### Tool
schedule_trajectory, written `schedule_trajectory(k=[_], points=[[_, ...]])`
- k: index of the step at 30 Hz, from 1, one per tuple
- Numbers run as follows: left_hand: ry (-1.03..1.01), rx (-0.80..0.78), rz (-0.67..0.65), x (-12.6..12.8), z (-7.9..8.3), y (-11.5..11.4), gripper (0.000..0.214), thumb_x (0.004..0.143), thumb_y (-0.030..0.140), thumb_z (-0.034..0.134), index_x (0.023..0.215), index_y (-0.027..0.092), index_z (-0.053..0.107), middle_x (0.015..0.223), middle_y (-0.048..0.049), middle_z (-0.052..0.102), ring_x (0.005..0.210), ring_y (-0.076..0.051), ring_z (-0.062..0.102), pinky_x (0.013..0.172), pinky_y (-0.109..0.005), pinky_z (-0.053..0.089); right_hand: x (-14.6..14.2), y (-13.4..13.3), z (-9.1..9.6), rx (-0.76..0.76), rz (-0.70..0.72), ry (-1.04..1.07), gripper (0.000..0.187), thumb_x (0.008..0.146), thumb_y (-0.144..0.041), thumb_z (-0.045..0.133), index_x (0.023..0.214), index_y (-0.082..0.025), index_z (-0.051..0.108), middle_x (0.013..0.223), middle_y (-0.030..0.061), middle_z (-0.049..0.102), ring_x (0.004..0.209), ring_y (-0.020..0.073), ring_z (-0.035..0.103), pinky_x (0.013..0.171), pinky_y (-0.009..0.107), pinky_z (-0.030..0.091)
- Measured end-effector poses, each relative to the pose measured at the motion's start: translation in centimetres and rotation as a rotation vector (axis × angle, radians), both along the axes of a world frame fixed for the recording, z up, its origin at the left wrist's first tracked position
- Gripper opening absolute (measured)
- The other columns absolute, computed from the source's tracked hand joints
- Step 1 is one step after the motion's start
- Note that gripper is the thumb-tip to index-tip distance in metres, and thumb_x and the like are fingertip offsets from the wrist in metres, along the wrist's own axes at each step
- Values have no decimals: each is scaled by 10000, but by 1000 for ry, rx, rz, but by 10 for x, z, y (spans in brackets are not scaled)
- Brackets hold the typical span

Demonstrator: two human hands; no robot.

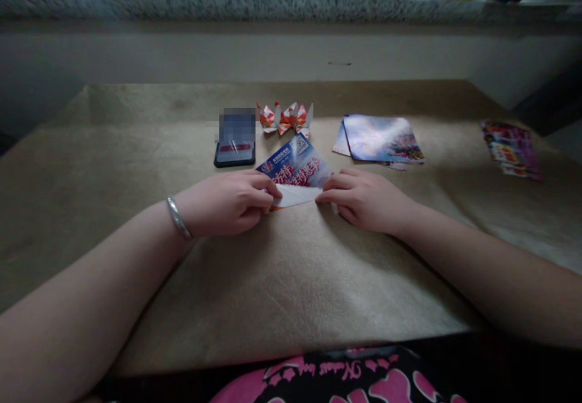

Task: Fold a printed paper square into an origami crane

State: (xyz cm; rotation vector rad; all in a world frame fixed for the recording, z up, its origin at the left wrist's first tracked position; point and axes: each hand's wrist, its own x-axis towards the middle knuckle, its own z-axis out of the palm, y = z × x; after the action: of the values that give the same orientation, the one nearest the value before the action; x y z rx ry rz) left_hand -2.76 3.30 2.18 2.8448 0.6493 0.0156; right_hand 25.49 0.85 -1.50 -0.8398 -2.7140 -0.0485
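A printed paper sheet [297, 163], blue with red lettering and a QR code, lies on the table with its near edge folded over, showing a white strip. My left hand [230, 202] pinches the left end of that fold; a silver bangle circles the wrist. At the fold's right end, the fingertips of my right hand [364, 200] press and grip the paper. Just beyond the sheet stand several red and white folded paper figures [286, 118]. The undersides of the fingers are hidden.
A phone [235, 139] lies left of the paper figures. To the right is a stack of glossy printed sheets [382, 138], and farther right some colourful printed papers [511, 148]. The table [291, 294] has a tan cover. Behind it runs a speckled stone ledge [273, 6] holding assorted items.
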Motion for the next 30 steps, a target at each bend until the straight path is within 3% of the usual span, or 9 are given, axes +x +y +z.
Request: schedule_trajectory(k=[3,8,11,21,30], points=[[47,44,1,2,2,-3,202,787,133,440,808,177,636,1104,-60,627,975,-188,582,874,-310,481,0,1,0,-4,0,-2,311,819,-123,463,1001,-175,710,994,87,678,845,205,550,711,312,454],[134,171,15,12,0,-9,347,789,224,482,1107,203,619,1065,-90,590,971,-239,549,899,-385,471,0,2,2,-14,-1,-28,312,807,-119,483,1021,-176,702,1025,96,668,875,215,553,738,326,462],[142,222,29,15,-2,-11,381,795,252,489,1154,213,608,1085,-100,564,979,-255,536,929,-417,456,-1,3,4,-11,-2,-21,314,802,-115,482,1017,-177,701,1017,92,671,872,216,553,737,330,467],[90,21,14,7,5,-6,357,781,158,414,1042,204,653,1165,-67,584,1058,-228,546,970,-380,445,1,2,1,0,7,-12,316,805,-114,469,1008,-171,704,1004,97,672,848,209,543,712,327,465],[45,-56,12,1,4,-1,303,765,126,417,911,188,676,1185,-61,608,1065,-230,565,956,-368,451,2,1,-1,-5,4,-13,323,805,-110,471,1021,-171,704,1007,93,672,852,210,546,713,322,461]])
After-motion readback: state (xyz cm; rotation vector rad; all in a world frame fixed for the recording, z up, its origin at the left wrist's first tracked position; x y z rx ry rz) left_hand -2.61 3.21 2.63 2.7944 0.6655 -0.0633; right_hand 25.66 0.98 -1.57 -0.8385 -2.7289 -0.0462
